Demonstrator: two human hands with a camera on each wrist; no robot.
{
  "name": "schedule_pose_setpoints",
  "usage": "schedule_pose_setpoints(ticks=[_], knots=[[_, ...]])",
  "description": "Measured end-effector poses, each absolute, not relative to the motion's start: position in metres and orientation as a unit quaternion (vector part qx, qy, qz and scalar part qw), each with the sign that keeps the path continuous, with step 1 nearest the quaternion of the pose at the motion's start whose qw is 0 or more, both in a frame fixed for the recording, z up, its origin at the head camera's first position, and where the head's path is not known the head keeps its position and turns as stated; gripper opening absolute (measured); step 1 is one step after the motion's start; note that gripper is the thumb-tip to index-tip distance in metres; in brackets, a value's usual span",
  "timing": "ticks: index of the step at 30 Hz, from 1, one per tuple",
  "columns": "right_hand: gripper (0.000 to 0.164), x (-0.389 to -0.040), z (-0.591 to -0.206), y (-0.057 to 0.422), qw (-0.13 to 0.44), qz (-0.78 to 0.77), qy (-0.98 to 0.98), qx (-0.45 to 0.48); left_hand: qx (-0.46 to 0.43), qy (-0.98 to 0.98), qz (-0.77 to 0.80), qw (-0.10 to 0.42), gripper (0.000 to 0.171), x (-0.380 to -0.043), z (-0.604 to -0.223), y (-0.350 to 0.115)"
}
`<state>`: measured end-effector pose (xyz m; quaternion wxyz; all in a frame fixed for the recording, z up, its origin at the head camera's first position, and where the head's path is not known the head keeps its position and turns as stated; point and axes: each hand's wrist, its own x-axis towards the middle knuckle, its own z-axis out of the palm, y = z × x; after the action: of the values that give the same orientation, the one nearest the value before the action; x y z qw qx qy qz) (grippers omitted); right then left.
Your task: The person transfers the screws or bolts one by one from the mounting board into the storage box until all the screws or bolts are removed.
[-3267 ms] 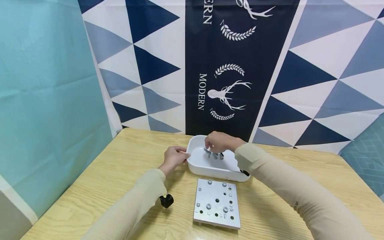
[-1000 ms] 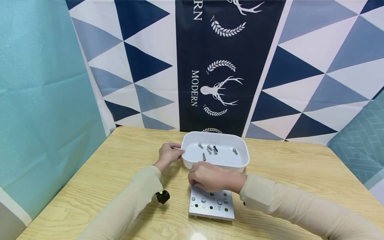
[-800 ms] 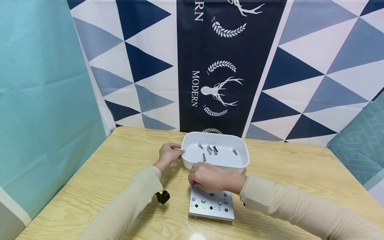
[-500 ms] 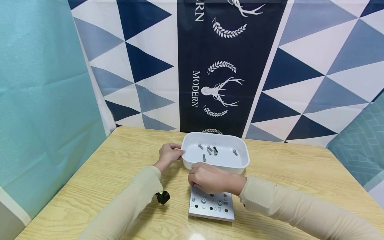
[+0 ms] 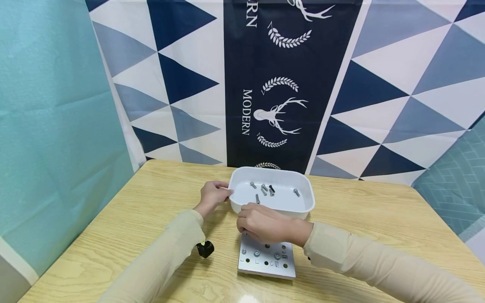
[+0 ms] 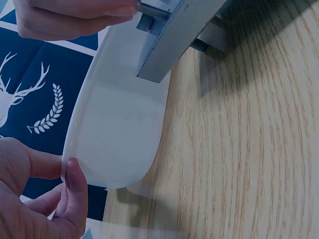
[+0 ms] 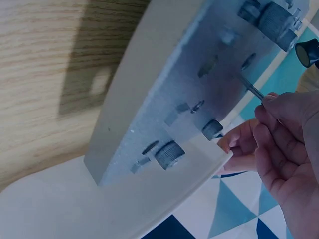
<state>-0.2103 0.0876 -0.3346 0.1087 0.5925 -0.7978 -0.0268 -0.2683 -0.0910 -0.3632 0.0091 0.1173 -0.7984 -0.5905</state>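
My left hand [image 5: 214, 194] pinches the left rim of the white plastic tray [image 5: 289, 205] between thumb and fingers. Over the far left part of a silver metal plate [image 5: 266, 269], my right hand [image 5: 261, 223] pinches a thin screw [image 7: 252, 89] between thumb and forefinger. The screw's free end points at the plate's face, close to a hole; whether it touches is hard to tell. Socket-head bolts [image 7: 170, 155] stand in some of the plate's holes, while other holes [image 5: 286, 266] are bare. The right hand covers the plate's far edge in the head view.
Several loose screws [image 5: 264, 187] lie in the tray, one darker than the others, and one screw [image 5: 297, 192] sits apart at its right. Tray and plate stand on a wooden table [image 5: 170, 198] before a patterned cloth [image 5: 189, 84]. A black camera [image 5: 206, 249] hangs under the left sleeve.
My right hand was among the screws in the tray; it has come back toward me over the plate with a screw. During the last second both hands have barely moved. The left hand keeps the rim.
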Motion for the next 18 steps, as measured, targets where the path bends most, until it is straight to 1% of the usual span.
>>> schedule_pose_setpoints(ticks=[18], knots=[[0.010,-0.216,-0.322,0.089,0.154,-0.017,-0.796,0.585,0.111,-0.796,-0.595,0.014,0.025,-0.269,-0.368,-0.092]])
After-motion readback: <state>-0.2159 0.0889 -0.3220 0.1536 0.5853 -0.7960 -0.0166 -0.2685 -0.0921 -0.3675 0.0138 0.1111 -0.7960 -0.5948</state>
